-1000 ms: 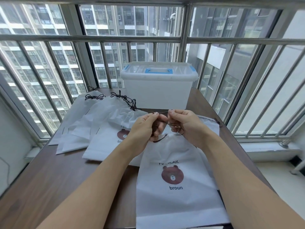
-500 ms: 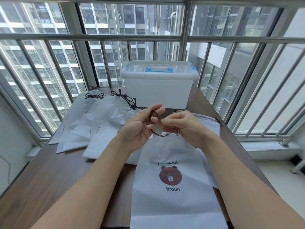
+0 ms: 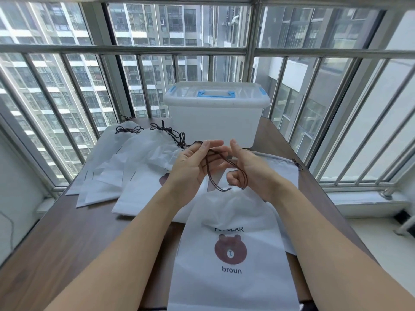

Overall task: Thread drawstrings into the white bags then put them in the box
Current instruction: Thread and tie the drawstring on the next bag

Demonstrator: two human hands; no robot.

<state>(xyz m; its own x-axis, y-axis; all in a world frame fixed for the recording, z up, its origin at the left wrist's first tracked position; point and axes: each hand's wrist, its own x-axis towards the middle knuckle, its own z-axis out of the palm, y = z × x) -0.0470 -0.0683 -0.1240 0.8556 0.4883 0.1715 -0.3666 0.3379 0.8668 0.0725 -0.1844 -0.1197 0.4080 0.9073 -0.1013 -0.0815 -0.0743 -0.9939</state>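
Since a moment ago both hands have drawn apart, left hand [image 3: 193, 167] and right hand [image 3: 249, 171] pinching the brown drawstring [image 3: 226, 162] above the bear-print bag [image 3: 233, 243], lidded box [image 3: 215, 117] unfilled, several bags [image 3: 139, 167] waiting.

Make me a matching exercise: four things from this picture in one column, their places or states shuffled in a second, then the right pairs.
Things:
1. plastic box
2. brown drawstring
3. bear-print bag
4. pile of white bags

Places or states:
A. spread out to the left on the table
B. lying nearest the person
C. lid on, at the table's far edge
D. looped between both hands

Pairs: 1-C, 2-D, 3-B, 4-A
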